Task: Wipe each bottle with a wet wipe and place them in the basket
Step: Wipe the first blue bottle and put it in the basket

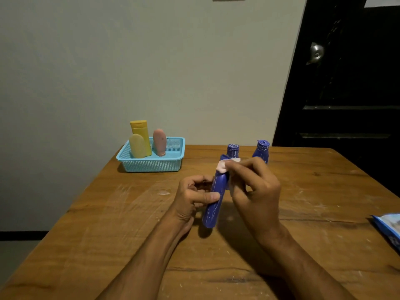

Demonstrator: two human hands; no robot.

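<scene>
Wooden counter (121, 239): fills the lower half of the view, surface scuffed with pale streaks and specks. Pale wall behind it; dark door (346, 94) with a round metal knob (316, 52) at right.

Light blue mesh basket (151, 164): far left of the counter, close to the wall. Holds three bottles standing upright: tall yellow bottle (141, 132), shorter pale yellow bottle (136, 147) in front of it, pink bottle (159, 142) to their right.

Left hand (192, 200): fingers curled around the lower-middle body of a blue bottle (213, 204), thumb laid across its front. Bottle is held off the counter above its centre, tilted, one end toward the person, the other end away and up.

Right hand (255, 191): fingers pinched on a white wet wipe (223, 166), which is pressed against the far upper end of the held bottle.

Two more blue bottles stand upright on the counter behind the hands: one (233, 150) directly behind the wipe, the second (262, 150) just to its right, partly hidden by the right hand's fingers.

Blue wipe packet (388, 229): at the counter's right edge, cut off by the frame.
</scene>
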